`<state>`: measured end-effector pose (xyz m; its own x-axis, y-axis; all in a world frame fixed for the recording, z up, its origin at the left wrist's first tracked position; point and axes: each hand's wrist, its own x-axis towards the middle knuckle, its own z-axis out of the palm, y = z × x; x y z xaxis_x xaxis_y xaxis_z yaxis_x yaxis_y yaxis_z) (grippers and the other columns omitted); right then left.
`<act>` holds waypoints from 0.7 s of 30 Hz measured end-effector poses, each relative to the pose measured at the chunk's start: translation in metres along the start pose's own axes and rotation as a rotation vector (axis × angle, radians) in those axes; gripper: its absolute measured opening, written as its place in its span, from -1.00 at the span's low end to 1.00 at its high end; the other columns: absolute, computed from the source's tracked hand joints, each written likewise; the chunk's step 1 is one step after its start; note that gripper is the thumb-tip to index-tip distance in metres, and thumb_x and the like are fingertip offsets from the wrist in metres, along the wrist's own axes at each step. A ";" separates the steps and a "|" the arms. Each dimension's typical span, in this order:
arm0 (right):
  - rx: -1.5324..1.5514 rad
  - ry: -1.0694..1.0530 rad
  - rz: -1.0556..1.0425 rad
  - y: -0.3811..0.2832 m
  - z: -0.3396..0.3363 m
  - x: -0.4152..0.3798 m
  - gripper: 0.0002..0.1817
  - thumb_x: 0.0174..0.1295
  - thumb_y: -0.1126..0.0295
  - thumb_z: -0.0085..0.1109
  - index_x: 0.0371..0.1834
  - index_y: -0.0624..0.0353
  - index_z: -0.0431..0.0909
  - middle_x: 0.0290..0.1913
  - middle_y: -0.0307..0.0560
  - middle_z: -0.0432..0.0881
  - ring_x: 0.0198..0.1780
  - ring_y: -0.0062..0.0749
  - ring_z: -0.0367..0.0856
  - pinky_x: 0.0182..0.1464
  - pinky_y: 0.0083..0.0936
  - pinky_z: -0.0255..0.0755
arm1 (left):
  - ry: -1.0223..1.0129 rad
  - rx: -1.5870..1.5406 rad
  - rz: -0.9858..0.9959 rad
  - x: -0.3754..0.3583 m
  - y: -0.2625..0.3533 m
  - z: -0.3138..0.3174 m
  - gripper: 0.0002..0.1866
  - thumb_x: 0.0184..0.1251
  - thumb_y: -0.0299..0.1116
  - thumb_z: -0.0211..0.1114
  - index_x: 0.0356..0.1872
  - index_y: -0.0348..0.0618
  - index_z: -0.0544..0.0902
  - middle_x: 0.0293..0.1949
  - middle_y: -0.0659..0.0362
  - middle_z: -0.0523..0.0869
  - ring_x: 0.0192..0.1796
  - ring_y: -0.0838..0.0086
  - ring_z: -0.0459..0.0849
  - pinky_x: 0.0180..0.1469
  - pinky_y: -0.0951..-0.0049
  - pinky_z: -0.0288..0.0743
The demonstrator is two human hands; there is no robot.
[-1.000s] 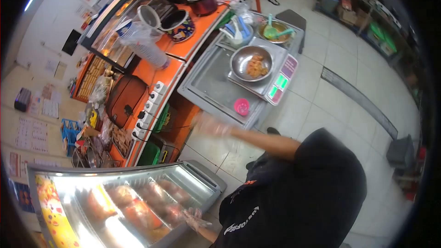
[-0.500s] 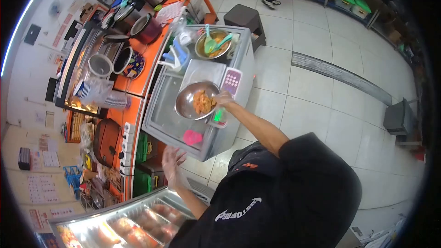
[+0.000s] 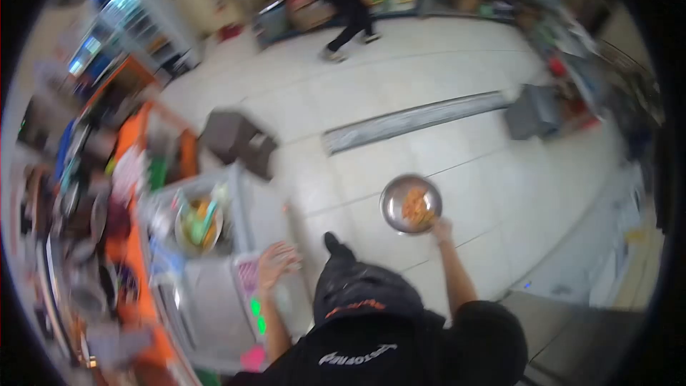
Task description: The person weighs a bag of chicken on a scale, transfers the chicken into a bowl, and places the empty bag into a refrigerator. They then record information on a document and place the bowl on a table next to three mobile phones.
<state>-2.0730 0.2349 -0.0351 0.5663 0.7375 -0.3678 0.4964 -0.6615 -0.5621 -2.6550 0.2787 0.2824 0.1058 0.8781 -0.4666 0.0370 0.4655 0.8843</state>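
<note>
My right hand (image 3: 441, 229), in a clear plastic glove, grips the rim of a steel bowl (image 3: 391, 202) out over the floor. Orange chunks of food (image 3: 416, 205) lie in the bowl. My gloved left hand (image 3: 279, 263) is raised, holding nothing, its fingers apart though a little blurred. It is beside the digital scale (image 3: 204, 289), whose green display lights glow. Behind the scale stands another metal bowl (image 3: 187, 244) with orange food, a green ladle and a teal utensil in it.
Left of me runs an orange counter (image 3: 133, 136) crowded with pots. A dark stool (image 3: 236, 139) stands past the scale's cabinet. A metal drain strip (image 3: 418, 120) crosses the tiled floor. Another person (image 3: 346, 3) is by the far shelves; a grey bin (image 3: 532, 111) stands at right.
My view has swung right. My right hand has carried the steel bowl off the scale and out over the floor. My left hand has come up beside the scale.
</note>
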 end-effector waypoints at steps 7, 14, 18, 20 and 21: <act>0.901 0.573 0.661 0.022 -0.083 -0.099 -0.51 0.16 0.00 0.27 -0.07 0.21 0.63 -0.12 -0.15 0.63 -0.11 -0.37 0.53 -0.04 -0.38 0.41 | -0.516 -0.029 0.073 0.196 0.132 0.145 -0.26 0.12 -0.44 0.48 0.32 -0.26 0.29 0.13 -0.16 0.56 -0.03 0.03 0.72 -0.19 0.23 0.76; 1.114 1.215 1.077 -0.075 -0.006 -0.152 -0.70 0.20 0.18 0.29 -0.30 0.24 0.65 -0.42 -0.22 0.59 -0.45 -0.49 0.52 -0.44 -0.47 0.39 | -1.110 -0.021 -0.040 0.379 0.253 0.324 -0.34 0.17 -0.49 0.44 0.28 -0.36 0.34 0.07 -0.09 0.62 0.04 0.14 0.69 0.11 0.25 0.62; 1.294 1.111 1.365 -0.199 0.013 -0.096 -0.70 0.20 0.17 0.28 -0.31 0.24 0.64 -0.41 -0.20 0.60 -0.44 -0.47 0.54 -0.42 -0.47 0.41 | -1.335 0.099 -0.034 0.470 0.320 0.435 -0.35 0.17 -0.42 0.46 0.27 -0.36 0.38 0.06 -0.05 0.62 0.14 0.21 0.62 0.20 0.30 0.56; 1.340 1.054 1.332 -0.224 0.020 -0.060 -0.69 0.18 0.15 0.29 -0.31 0.23 0.64 -0.41 -0.20 0.61 -0.45 -0.46 0.54 -0.42 -0.47 0.41 | -1.415 0.125 -0.026 0.491 0.350 0.499 -0.36 0.17 -0.42 0.46 0.26 -0.37 0.39 0.05 -0.05 0.62 0.16 0.23 0.61 0.20 0.30 0.56; 1.359 1.034 1.318 -0.229 0.026 -0.039 -0.68 0.17 0.14 0.30 -0.31 0.23 0.64 -0.40 -0.20 0.61 -0.45 -0.46 0.54 -0.42 -0.47 0.41 | -1.448 0.134 0.044 0.498 0.369 0.529 -0.39 0.17 -0.42 0.45 0.24 -0.35 0.42 0.05 -0.03 0.63 0.14 0.26 0.63 0.18 0.32 0.57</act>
<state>-2.2261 0.3607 0.0885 0.3902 -0.5736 -0.7203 -0.7646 0.2340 -0.6005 -2.0634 0.8292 0.3846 0.9960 -0.0253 -0.0858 0.0892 0.3565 0.9300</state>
